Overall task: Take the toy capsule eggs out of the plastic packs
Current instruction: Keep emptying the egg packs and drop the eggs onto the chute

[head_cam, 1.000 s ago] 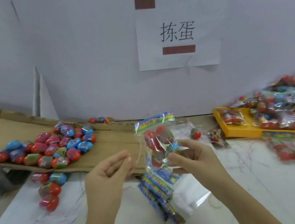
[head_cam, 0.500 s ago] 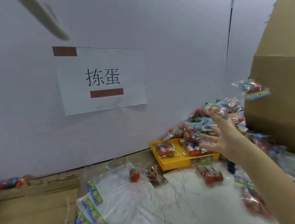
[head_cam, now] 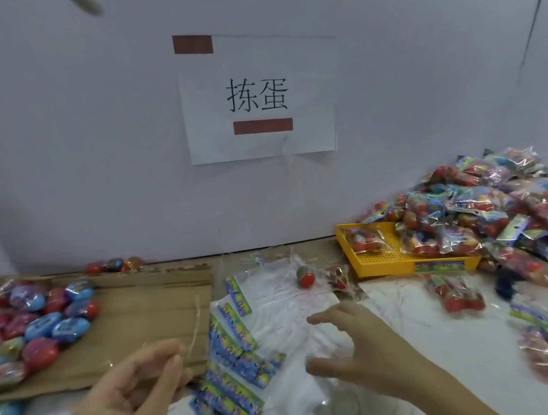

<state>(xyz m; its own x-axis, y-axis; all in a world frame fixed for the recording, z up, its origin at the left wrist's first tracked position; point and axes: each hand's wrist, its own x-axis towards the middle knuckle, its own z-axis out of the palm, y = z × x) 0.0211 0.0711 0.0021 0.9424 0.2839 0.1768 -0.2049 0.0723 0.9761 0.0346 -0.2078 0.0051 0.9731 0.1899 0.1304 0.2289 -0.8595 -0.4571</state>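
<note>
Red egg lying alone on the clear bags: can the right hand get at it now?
Probably yes. The right hand is open and empty, the red egg lies just beyond it on the empty bags, and nothing stands between them.

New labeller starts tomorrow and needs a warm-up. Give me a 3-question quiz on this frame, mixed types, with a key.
1. True or false: the right hand grips a full pack.
2. The loose eggs lie mostly on: A) the yellow tray; B) the cardboard sheet; C) the paper sign.
3. On which side of the view is the pile of full packs?

Key
1. False. It is open and holds nothing; only the left hand pinches something, apparently a thin strip.
2. B.
3. The right, on and around the yellow tray.
</note>
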